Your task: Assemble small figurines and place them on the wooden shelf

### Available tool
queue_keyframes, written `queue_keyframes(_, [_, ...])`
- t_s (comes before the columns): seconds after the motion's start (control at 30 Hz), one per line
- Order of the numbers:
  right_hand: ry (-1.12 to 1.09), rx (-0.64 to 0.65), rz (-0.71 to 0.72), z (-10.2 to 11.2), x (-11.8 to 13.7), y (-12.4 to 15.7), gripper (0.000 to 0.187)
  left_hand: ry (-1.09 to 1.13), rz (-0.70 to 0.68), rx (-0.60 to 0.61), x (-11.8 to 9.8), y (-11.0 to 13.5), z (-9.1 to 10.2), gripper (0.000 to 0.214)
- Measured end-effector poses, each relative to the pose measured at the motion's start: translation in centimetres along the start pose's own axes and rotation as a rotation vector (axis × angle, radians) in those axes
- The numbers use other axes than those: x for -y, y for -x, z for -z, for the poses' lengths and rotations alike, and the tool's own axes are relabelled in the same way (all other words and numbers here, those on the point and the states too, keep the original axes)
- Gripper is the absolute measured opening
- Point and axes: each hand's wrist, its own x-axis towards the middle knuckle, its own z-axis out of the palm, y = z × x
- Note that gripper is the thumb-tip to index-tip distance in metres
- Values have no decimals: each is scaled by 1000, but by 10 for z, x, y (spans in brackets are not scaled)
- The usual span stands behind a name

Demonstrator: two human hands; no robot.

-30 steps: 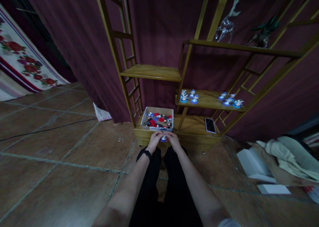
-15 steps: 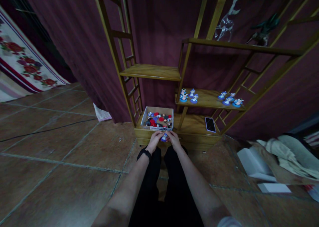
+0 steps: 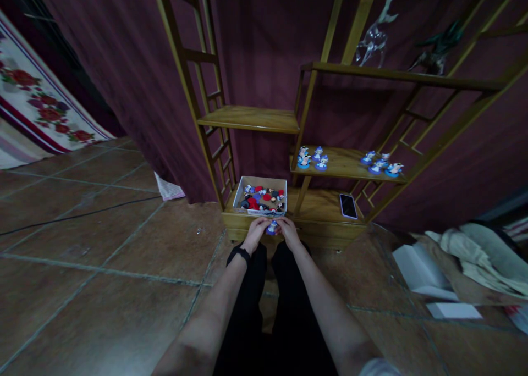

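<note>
A small purple and white figurine on a round base is held between both hands, just in front of the shelf unit. My left hand, with a black band on its wrist, grips it from the left. My right hand closes on its right side. Right behind the hands stands an open cardboard box with several small figures and red, black and purple round pieces in it. Similar figurines stand in a group at the left of the middle shelf, and more figurines stand at its right end.
The wooden shelf unit rises in front of a dark red curtain. A phone lies on the low board at right. A glass deer and a dark green ornament stand higher up. White boxes lie on the floor at right.
Both hands stay in the same place with the figurine between them. The figurine seems slightly more upright; otherwise little differs.
</note>
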Motion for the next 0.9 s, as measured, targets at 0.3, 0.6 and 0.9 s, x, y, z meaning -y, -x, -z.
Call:
queue_keyframes(0.3, [-88,-59,5,1,-8,-3,26,41,-3,-6,8,-6,3,23])
queue_keyframes(0.6, [-48,-101,59,8,-15,-9,37,146,26,12,9,-6,3,27])
queue_keyframes(0.9, [-53,-69,117,8,-14,-9,34,231,43,-23,6,-3,3,23])
